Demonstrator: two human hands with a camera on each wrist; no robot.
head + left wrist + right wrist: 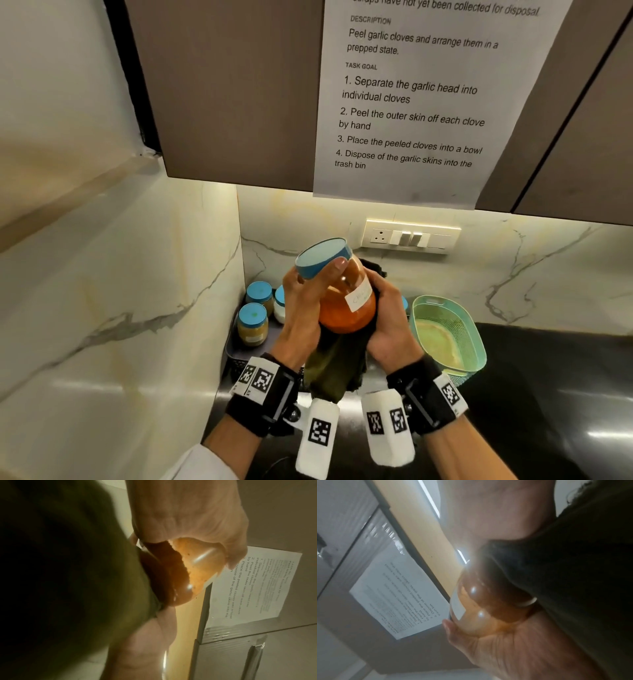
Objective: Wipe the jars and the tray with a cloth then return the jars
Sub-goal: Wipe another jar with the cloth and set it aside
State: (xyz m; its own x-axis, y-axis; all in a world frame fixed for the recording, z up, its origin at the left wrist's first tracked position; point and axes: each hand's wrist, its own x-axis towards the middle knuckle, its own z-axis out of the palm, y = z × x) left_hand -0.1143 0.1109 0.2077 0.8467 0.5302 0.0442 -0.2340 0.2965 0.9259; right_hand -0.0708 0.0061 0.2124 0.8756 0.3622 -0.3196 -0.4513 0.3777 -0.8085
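A glass jar (346, 308) with orange contents, a blue lid (322, 257) and a white label is held tilted above the counter. My left hand (308, 291) grips it round the neck, thumb on the lid's edge. My right hand (383, 298) holds a dark olive cloth (335, 363) wrapped against the jar's far side and base; the cloth hangs down between my wrists. The left wrist view shows the jar (202, 563) under my left hand (188, 513) with the cloth (68, 574) beside it. In the right wrist view the jar (488, 608) sits against the cloth (573, 574).
A dark tray (236, 359) sits in the back left corner of the counter, holding two blue-lidded jars (251, 323) and a white jar (280, 305). A green mesh basket (448, 332) stands to the right. Behind are a switch panel (411, 236) and overhead cabinets with a paper sheet (411, 102).
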